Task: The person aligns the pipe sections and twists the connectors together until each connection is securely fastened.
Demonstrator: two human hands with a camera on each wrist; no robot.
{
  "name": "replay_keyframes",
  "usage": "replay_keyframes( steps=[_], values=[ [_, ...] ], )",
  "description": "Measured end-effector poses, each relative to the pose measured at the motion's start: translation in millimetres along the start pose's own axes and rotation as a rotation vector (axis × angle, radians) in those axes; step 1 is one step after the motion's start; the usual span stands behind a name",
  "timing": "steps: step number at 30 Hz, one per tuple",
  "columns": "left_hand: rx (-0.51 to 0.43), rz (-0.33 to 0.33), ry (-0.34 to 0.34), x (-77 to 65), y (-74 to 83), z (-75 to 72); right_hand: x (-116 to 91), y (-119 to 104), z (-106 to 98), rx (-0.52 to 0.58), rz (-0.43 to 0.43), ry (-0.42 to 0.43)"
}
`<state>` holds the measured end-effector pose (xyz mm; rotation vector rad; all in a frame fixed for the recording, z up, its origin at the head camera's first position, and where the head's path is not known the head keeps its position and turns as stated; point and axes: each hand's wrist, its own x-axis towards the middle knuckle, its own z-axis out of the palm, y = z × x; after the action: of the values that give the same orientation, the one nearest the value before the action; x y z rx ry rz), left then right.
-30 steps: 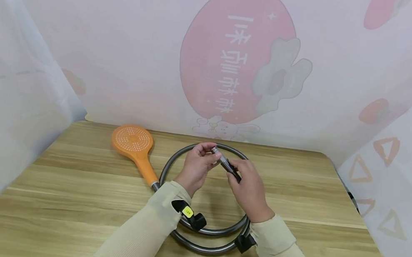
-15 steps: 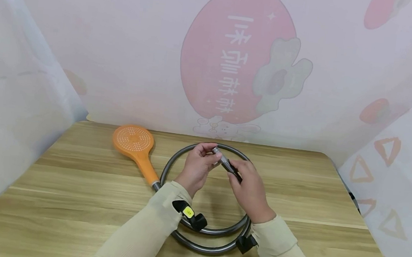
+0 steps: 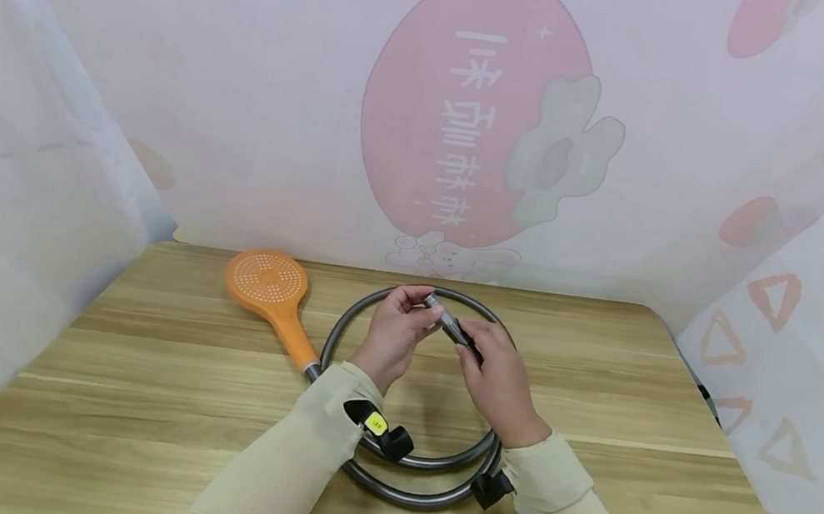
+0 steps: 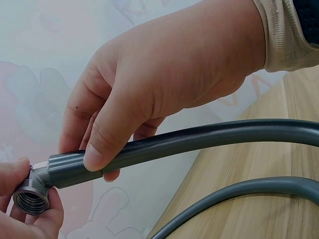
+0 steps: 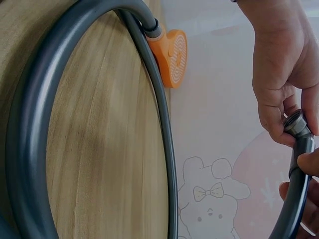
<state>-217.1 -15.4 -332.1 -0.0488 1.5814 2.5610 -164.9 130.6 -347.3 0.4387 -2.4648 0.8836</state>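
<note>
My left hand (image 3: pixel 395 331) pinches a silver threaded metal fitting (image 4: pixel 42 176) between thumb and fingers. The fitting sits at the end of a dark grey shower hose (image 4: pixel 209 134), its threaded mouth showing in the left wrist view. Just behind the fitting, my right hand (image 3: pixel 500 379) grips the dark end of the hose. Both hands hold this end above the table. The rest of the hose lies in loops under the forearms. An orange shower head (image 3: pixel 268 282) is joined to its other end and lies spray face up, left of the hands.
Wood-patterned table (image 3: pixel 137 429) under everything. A pale printed curtain (image 3: pixel 284 110) stands along the back, with more patterned sheets at both sides. Black wrist cameras hang near the hose loops; part of the coil is hidden by the sleeves.
</note>
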Motion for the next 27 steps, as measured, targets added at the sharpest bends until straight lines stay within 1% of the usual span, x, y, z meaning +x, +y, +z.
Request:
replay_keyframes(
  steps=[11,16,23,27],
  values=[
    [-0.001,0.011,-0.006,0.4,-0.5,0.4,0.6,2.3,0.9,-0.017,-0.021,-0.017],
    [0.000,0.009,-0.006,0.9,-1.2,0.2,0.9,2.1,0.3,-0.014,-0.007,-0.043],
    [0.003,0.018,-0.024,-1.1,-2.2,-2.2,-0.2,0.8,0.2,-0.029,0.013,-0.095],
    [0.007,0.024,-0.031,-2.4,-2.6,-3.2,-0.7,0.5,0.6,-0.038,0.011,-0.102]
  ],
)
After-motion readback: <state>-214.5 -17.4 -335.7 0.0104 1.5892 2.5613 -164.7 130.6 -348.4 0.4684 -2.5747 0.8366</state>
